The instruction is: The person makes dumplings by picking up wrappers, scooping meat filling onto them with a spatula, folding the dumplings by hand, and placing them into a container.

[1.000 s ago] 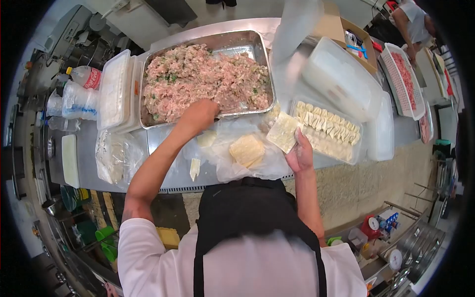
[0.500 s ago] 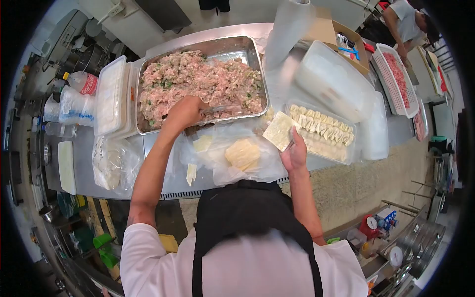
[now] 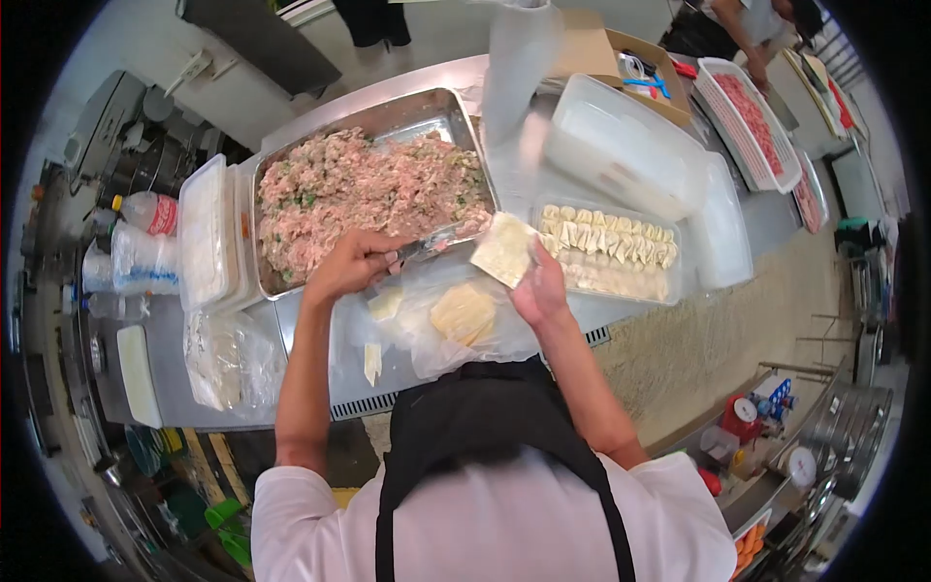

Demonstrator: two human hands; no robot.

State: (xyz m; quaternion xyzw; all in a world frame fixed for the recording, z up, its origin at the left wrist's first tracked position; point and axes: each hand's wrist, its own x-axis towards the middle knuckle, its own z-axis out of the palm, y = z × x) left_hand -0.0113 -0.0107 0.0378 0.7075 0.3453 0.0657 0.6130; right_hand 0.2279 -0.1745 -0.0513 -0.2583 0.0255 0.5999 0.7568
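Note:
My left hand [image 3: 355,264] is closed round a metal spatula [image 3: 423,248] at the near edge of the steel tray [image 3: 489,160]. A little meat filling sits at the spatula's tip, close to the wrapper. The tray holds pink minced meat [image 3: 364,194] with green bits. My right hand [image 3: 539,291] grips a pale square wrapper [image 3: 504,249]; whether it is one sheet or several I cannot tell. Below, a stack of yellowish wrappers [image 3: 463,312] lies on plastic film. Folded dumplings [image 3: 611,236] stand in rows in a clear container [image 3: 676,267] beside my right hand.
Translucent tubs [image 3: 621,145] stand at the back right near a cardboard box [image 3: 630,48]. White lidded containers [image 3: 207,233], a plastic bag [image 3: 225,359] and bottles [image 3: 147,211] are on the left. A co-worker [image 3: 742,29] is beyond a white basket of red meat [image 3: 752,121].
My left hand has drawn the spatula out of the meat towards the tray's near right corner. The wrapper in my right hand is now close to its tip. The camera view has turned.

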